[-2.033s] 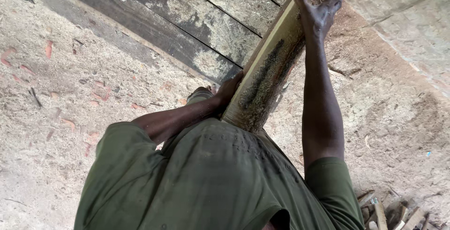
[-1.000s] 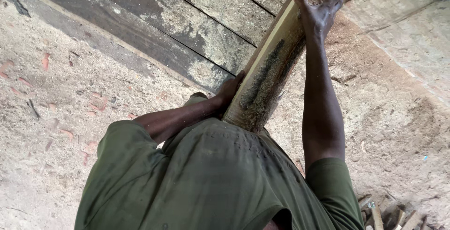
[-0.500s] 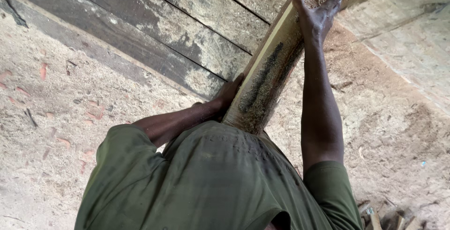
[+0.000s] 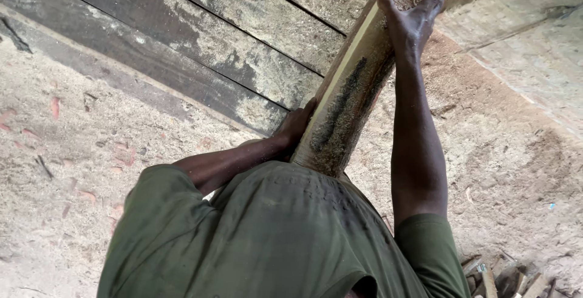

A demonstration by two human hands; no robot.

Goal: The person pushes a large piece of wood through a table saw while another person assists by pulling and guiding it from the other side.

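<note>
Evidently braced for control, the long timber (image 4: pixel 355 91) leans against the person's green shirt (image 4: pixel 273 237), its near end between both hands: left hand (image 4: pixel 296 125) grips its lower side, right hand (image 4: pixel 413 21) presses flat on top, above sawdusty planks (image 4: pixel 200 49).

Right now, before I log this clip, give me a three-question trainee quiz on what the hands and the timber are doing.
1. True or false: the left hand rests on the lower part of the log.
2. Which hand reaches farther up the log? A) left B) right C) neither
3. What fine material coats the floor and dark planks?

Key:
1. True.
2. B: the right hand presses near the log's upper end, arm extended.
3. Sawdust, also on the log's top end.
</note>
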